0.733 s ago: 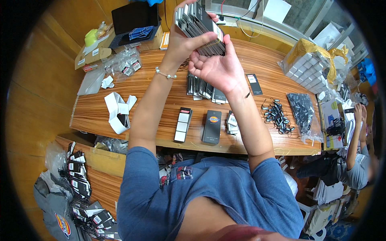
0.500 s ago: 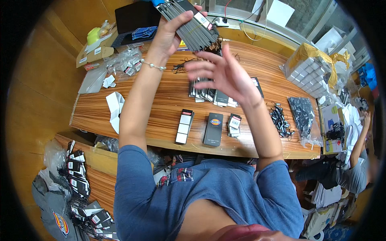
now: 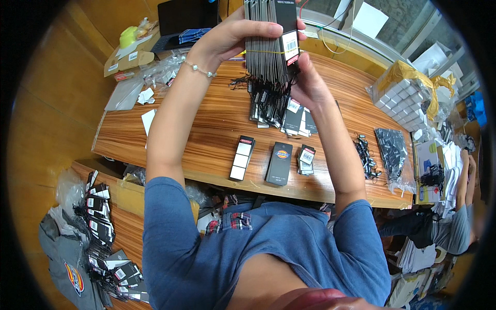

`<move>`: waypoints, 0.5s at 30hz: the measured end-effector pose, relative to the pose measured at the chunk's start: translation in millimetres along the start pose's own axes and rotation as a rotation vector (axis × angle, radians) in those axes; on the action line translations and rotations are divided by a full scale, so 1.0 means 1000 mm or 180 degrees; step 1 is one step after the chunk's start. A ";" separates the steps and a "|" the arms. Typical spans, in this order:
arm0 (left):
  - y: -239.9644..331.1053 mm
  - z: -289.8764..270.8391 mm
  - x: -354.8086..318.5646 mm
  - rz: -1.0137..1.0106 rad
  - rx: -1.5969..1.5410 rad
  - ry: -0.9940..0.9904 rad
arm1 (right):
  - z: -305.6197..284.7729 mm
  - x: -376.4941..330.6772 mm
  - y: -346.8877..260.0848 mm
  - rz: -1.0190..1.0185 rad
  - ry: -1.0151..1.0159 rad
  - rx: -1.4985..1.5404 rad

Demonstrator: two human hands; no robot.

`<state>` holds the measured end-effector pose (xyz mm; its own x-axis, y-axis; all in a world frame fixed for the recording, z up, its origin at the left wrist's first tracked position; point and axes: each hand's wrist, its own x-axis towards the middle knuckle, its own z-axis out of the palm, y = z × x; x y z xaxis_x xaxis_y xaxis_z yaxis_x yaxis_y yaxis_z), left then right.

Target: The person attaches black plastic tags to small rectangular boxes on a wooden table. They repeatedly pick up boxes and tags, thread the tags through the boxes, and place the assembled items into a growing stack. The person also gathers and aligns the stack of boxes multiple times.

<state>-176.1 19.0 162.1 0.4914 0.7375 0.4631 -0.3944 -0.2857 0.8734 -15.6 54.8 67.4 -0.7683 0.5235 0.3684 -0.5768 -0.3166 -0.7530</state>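
Above the far side of the table, my left hand (image 3: pixel 243 33) is closed around a thick bundle of black hang tags (image 3: pixel 266 51). Its thumb lies across the front and its fingertips come round the right edge. A yellow rubber band (image 3: pixel 274 51) circles the bundle, and black strings (image 3: pixel 271 93) dangle from the lower end. My right hand (image 3: pixel 312 85) is at the bundle's lower right corner with its thumb pointing up; its other fingers are hidden behind the tags and strings. Below it, more loose hang tags (image 3: pixel 294 119) lie on the table.
Nearer on the table (image 3: pixel 201 160) stand a stack of white-labelled tags (image 3: pixel 242 157), a dark tag stack (image 3: pixel 279 164) and a small tag stack (image 3: pixel 306 159). Rightward lie black string loops (image 3: pixel 366 157), a plastic bag (image 3: pixel 391 157) and a wrapped block of small boxes (image 3: pixel 400 98). Another person's arm (image 3: pixel 463 178) shows far right.
The bundle has swung from slanted to nearly upright and shifted right in my left hand. My right hand has moved from open in mid-air to beside the bundle's lower end.
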 end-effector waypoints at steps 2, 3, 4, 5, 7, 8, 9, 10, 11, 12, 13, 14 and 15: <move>0.002 -0.001 0.000 -0.0048 0.0053 -0.0028 | 0.010 0.002 0.006 -0.0007 -0.0155 -0.0033; 0.002 -0.002 0.000 -0.0072 0.0078 -0.0045 | 0.011 0.004 0.006 0.0024 -0.0167 0.0028; -0.001 -0.003 -0.001 -0.0053 0.0008 -0.0084 | 0.010 0.002 0.008 0.0063 -0.0150 0.0097; -0.001 -0.003 0.000 -0.0096 0.0002 -0.0054 | 0.009 0.002 0.009 0.0101 -0.0130 0.0165; 0.003 -0.002 0.001 -0.0181 -0.0003 0.0004 | 0.002 0.005 0.011 0.0147 -0.0341 0.0254; 0.002 -0.004 0.000 -0.0204 -0.0035 -0.0017 | 0.002 0.006 0.012 0.0127 -0.0406 0.0398; 0.000 -0.004 -0.001 -0.0245 -0.0105 -0.0007 | 0.003 0.005 0.013 0.0105 -0.0470 0.0541; -0.001 -0.005 -0.002 -0.0278 -0.0169 0.0004 | 0.010 0.004 0.013 0.0146 -0.0534 0.0437; -0.002 -0.006 -0.002 -0.0310 -0.0233 0.0013 | 0.015 0.005 0.016 0.0108 -0.0441 0.0543; -0.004 -0.007 -0.003 -0.0302 -0.0319 -0.0045 | 0.019 0.005 0.019 0.0069 -0.0346 0.0647; -0.004 -0.005 -0.002 -0.0287 -0.0384 -0.0055 | 0.024 0.005 0.021 0.0017 -0.0239 0.0744; -0.005 -0.003 -0.001 -0.0274 -0.0451 -0.0065 | 0.032 0.004 0.022 -0.0039 -0.0185 0.0991; -0.005 -0.002 -0.001 -0.0261 -0.0518 -0.0077 | 0.039 0.003 0.022 -0.0058 -0.0110 0.0959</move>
<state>-175.7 21.2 156.8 0.5448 0.7389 0.3964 -0.4716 -0.1208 0.8735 -41.1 18.6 72.6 -0.7631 0.5057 0.4025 -0.6430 -0.5306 -0.5524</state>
